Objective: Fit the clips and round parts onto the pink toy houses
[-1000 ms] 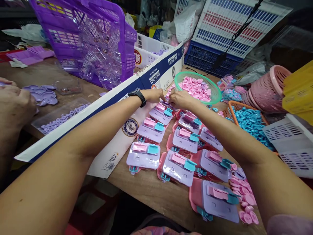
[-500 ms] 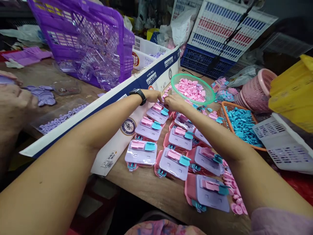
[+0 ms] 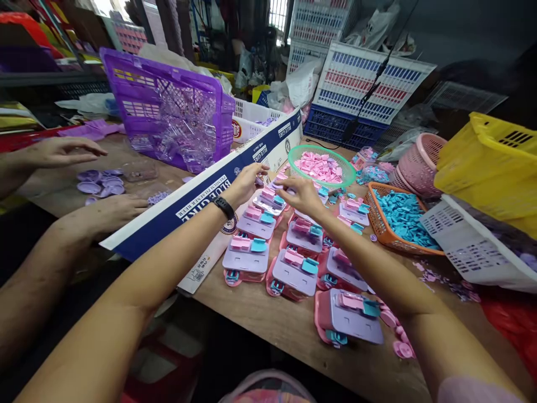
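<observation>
My left hand (image 3: 245, 183), a black watch at its wrist, pinches a small purple plastic piece (image 3: 259, 181) by the cardboard wall. Opposite it, my right hand (image 3: 302, 195) has its fingers closed on another purple piece (image 3: 276, 184), whose shape I cannot make out. Both hands are above the far end of several pink plastic cases with lilac lids. Each visible lid carries a pink part and a turquoise part, as on the nearest case (image 3: 356, 324) and the left front case (image 3: 245, 258). My right forearm hides some cases.
A long cardboard strip (image 3: 205, 196) stands along the left. Beyond it are a co-worker's hands (image 3: 104, 215), purple discs (image 3: 100, 183) and a purple basket (image 3: 220, 123). A green basket (image 3: 351, 170) holds pink parts; an orange basket (image 3: 380, 232) holds turquoise parts.
My hands have drawn apart and a little nearer, and purple pieces now show at their fingertips. The view has shifted, showing more of the co-worker's hands, which have moved apart.
</observation>
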### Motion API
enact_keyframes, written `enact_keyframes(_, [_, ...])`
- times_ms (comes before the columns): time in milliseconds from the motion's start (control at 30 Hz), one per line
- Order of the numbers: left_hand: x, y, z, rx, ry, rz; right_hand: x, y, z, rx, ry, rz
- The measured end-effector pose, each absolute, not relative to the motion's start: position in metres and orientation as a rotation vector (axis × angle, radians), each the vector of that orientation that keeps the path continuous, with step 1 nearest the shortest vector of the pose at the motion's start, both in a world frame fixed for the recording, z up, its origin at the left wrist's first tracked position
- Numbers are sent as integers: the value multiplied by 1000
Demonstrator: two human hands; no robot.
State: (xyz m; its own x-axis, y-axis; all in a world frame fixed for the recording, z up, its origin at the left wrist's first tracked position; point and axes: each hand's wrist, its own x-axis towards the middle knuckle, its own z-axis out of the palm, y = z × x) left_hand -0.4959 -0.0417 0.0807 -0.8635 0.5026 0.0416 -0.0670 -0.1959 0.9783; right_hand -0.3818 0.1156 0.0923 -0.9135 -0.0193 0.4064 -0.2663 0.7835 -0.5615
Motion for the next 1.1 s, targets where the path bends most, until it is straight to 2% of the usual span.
enact_keyframes(133, [-473,-37,79,518,1566,2212,-380,81,97,246,-2722,542])
enact_keyframes(267, [-472,-40,76,563,1549,2169,-388,76,91,263,-2736,437])
enact_keyframes(333, [-479,-48,72,621,1649,2128,-390,81,88,247,-2752,349])
enact_keyframes(400, [-487,-59,66,742,1950,2051,-389,88,87,269,-2808,194])
enact_keyframes(533, [-497,-81,53,1214,2666,1531,-390,96,84,408,-2986,-157])
enact_keyframes(633, [-498,-90,49,1540,2703,1081,-397,97,81,475,-3069,-323])
enact_keyframes(767, [-501,-95,49,1647,2602,621,-406,95,80,567,-3090,-416])
enact_keyframes(867, [-504,-97,50,1678,2573,474,-410,93,81,589,-3098,-451])
enact_keyframes(1100, [-509,-92,47,1823,2586,429,-417,87,76,625,-3117,-516])
